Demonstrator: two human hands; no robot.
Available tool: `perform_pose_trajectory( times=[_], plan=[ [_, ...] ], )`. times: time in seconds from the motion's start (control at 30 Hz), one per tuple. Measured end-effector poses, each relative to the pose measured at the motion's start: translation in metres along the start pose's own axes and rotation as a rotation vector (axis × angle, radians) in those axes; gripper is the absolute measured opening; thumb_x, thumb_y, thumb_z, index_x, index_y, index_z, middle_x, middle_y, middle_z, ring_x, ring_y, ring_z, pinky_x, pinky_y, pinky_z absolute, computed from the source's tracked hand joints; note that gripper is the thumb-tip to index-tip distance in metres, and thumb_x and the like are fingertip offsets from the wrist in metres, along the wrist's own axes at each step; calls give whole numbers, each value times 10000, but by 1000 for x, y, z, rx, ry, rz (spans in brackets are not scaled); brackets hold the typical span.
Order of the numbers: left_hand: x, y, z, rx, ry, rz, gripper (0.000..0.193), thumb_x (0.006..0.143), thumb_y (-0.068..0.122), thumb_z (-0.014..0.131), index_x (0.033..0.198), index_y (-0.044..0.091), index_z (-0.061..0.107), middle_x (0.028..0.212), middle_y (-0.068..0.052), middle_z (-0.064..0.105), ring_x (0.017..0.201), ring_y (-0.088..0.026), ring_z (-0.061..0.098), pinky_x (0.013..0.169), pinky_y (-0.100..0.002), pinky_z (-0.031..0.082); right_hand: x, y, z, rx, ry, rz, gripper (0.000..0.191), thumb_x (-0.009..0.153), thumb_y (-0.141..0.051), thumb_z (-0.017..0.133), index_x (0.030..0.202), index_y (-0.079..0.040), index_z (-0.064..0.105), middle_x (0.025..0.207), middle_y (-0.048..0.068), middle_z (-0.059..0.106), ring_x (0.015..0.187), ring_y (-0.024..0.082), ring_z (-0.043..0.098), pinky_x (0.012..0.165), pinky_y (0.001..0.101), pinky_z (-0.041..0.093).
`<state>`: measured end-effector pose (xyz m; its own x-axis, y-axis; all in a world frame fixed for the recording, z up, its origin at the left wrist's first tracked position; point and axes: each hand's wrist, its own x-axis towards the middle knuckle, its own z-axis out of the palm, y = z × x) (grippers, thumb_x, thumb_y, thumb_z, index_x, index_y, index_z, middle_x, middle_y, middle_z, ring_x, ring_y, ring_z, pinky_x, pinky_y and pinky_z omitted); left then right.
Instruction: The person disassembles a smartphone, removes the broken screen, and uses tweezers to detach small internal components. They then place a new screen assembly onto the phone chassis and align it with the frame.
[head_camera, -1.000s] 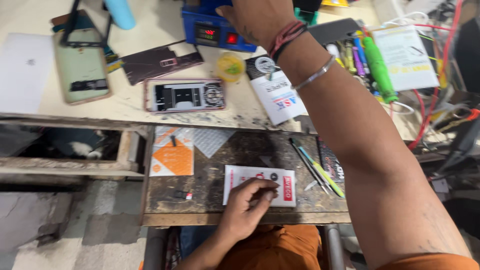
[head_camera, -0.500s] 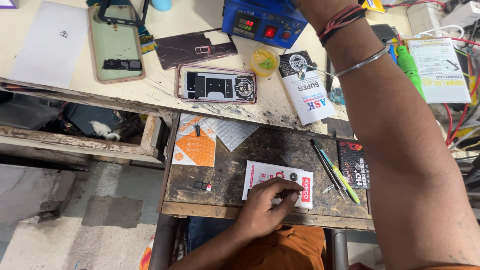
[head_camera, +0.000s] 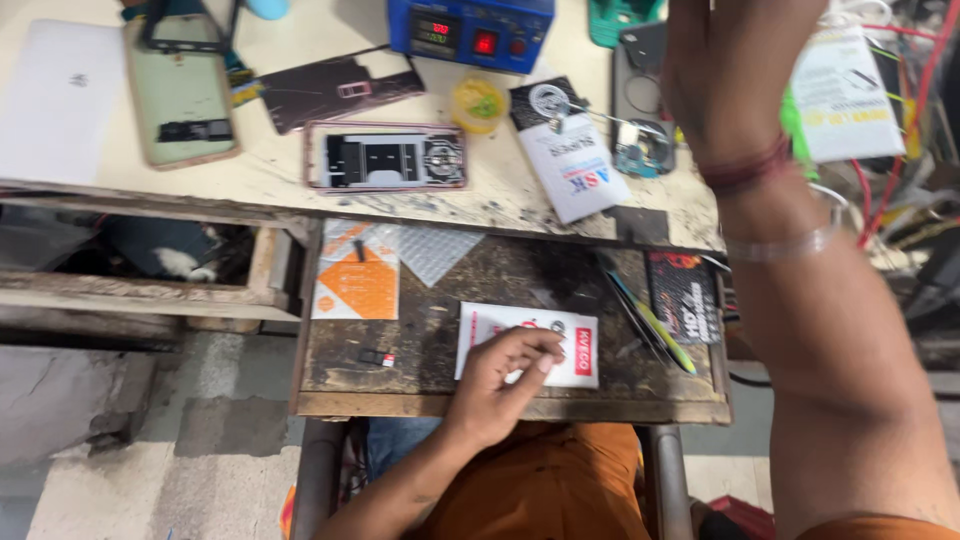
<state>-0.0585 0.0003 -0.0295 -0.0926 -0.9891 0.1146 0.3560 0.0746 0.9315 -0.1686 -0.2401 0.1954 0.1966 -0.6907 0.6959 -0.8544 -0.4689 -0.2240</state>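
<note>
My left hand presses curled fingertips on a flat, glossy white-and-red paper packet lying on the scuffed dark wooden pull-out tray (an orange-and-white packet lies well apart). My right hand hangs raised above the bench, its grip hidden.
</note>
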Motion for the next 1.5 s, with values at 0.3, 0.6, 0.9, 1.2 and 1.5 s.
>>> perform_pose_trajectory(
  times=[0.3, 0.6, 0.9, 1.2, 1.5],
  plan=[
    [6, 4, 2, -362, -15, 112, 805, 994, 298, 657, 1622, 46, 221, 1540, -199, 494, 1324, -304, 606, 1101, -412, 523, -233, -1, -65, 356, -149, -75, 295, 865, 77, 741, 1130, -53, 732, 1030, 102, 783, 859, 236, 779, 741, 305, 601],
    [10, 3, 2, -371, 138, -77, 833, 973, 189, 691, 1638, 14, 221, 1467, -257, 533, 1267, -289, 626, 1075, -397, 532, -277, 5, -62, 741, -373, -32, 338, 928, -199, 746, 1220, -43, 676, 1297, 157, 698, 1258, 342, 684, 1077, 423, 545],
    [3, 6, -6, -257, 63, -74, 988, 927, 167, 787, 1673, 39, 152, 1556, -238, 485, 1304, -284, 602, 1121, -425, 510, -275, 9, -64, 898, -671, 246, 532, 939, -383, 756, 1355, -70, 645, 1437, 157, 639, 1355, 333, 637, 1148, 424, 496],
    [4, 18, -6, -292, 37, -102, 979, 936, 188, 785, 1672, 37, 157, 1571, -256, 467, 1339, -322, 599, 1160, -478, 506, -282, 21, -58, 1086, -700, 343, 483, 977, -368, 717, 1339, -55, 657, 1402, 156, 651, 1355, 306, 624, 1165, 422, 480],
    [-8, 5, -6, -527, 213, -263, 489, 949, 83, 642, 1396, -70, 516, 1265, -185, 647, 1183, -271, 660, 1035, -409, 543, -288, 25, -49, 1177, -705, 629, 597, 1119, -427, 438, 1442, 61, 552, 1382, 157, 634, 1322, 241, 577, 1156, 363, 404]
  ],
)
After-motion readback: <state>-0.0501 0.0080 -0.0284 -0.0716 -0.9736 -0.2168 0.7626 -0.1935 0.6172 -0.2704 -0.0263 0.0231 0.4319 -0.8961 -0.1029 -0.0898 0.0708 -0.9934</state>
